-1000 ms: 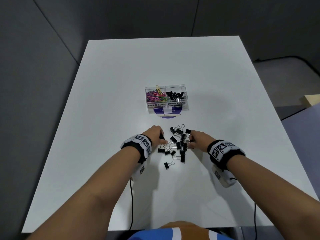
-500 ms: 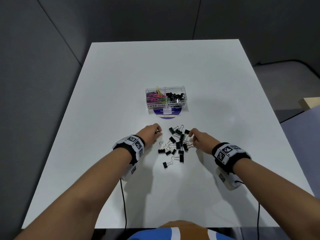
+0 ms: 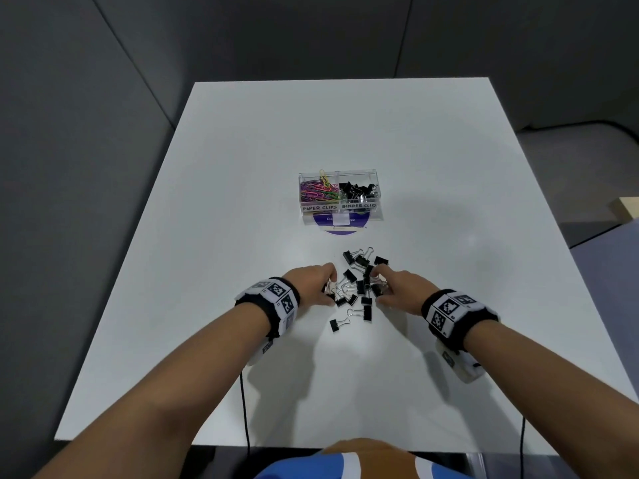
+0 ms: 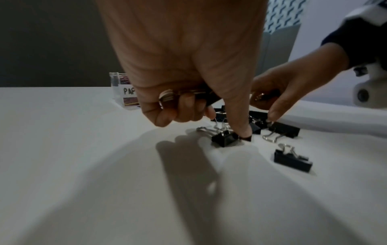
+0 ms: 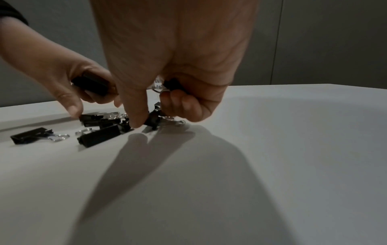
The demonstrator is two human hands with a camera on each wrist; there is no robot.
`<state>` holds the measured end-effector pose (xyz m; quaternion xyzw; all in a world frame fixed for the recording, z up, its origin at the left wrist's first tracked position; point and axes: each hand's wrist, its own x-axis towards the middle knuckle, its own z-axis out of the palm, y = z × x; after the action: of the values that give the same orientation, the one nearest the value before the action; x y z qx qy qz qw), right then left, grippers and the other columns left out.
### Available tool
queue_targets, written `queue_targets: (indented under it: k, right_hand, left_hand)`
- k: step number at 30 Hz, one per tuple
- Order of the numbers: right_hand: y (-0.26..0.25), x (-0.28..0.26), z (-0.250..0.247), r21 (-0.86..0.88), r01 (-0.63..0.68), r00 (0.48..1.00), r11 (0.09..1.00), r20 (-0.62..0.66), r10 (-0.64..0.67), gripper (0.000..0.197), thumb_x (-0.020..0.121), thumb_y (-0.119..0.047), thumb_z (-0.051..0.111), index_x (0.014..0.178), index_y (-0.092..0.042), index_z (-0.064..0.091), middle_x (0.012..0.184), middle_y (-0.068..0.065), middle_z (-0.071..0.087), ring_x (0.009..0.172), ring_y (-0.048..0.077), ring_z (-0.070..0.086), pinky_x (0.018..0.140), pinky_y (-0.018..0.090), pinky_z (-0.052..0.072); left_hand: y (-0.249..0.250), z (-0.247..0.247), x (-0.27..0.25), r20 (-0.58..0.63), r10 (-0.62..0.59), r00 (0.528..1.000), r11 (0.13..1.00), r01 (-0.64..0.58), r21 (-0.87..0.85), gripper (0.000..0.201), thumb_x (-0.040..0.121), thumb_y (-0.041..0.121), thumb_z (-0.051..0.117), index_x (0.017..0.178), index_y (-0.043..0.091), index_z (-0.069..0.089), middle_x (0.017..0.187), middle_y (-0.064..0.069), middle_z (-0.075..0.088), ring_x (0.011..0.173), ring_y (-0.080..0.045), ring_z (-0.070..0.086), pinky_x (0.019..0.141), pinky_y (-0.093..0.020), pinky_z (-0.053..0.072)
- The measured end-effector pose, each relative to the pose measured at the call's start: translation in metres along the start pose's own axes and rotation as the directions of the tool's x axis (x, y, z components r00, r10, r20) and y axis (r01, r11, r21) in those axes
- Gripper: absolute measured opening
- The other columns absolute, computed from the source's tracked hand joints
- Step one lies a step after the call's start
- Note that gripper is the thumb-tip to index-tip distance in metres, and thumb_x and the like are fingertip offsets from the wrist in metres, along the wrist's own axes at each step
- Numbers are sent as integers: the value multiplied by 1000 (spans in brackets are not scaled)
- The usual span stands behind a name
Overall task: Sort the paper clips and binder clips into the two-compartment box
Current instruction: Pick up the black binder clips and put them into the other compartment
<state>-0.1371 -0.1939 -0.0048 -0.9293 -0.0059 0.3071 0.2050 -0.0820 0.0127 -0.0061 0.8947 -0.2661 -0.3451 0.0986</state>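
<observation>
The left hand (image 3: 313,283) has its grip clenched round binder clips (image 4: 201,97) tucked in the curled fingers, while its thumb tip presses down beside a black clip (image 4: 224,138) lying on the desk (image 3: 242,202). The right hand (image 3: 397,288) likewise grasps clips (image 5: 173,86) in its curled fingers, and its thumb and forefinger pinch another clip (image 5: 153,120) at the edge of the pile.

The pile (image 3: 359,285) of loose black binder clips lies on the white desk between the two hands, a few of them spread toward the box and two lying apart on the near side. One lone clip (image 3: 337,324) sits nearest the person.

The clear box (image 3: 340,210) stands farther out on the desk, well apart from the pile. Its left compartment, labelled PAPER CLIPS, holds coloured paper clips (image 3: 316,193); its right compartment, labelled BINDER CLIPS, holds black clips (image 3: 358,191). Both wrists wear black bands with square printed markers.
</observation>
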Motion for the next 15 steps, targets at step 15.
queue_targets:
  k: [15]
  right_hand:
    - [5,7,1,-55,-18,998,998,-63,14,20,97,-22,41,107,-7,48,102,16,65,77,22,48,68,30,34]
  left_hand:
    - [-11,-4,6,-93,86,992,977,-66,202,30,96,26,44,120,10,49,119,-5,62,104,-26,61,83,-30,47]
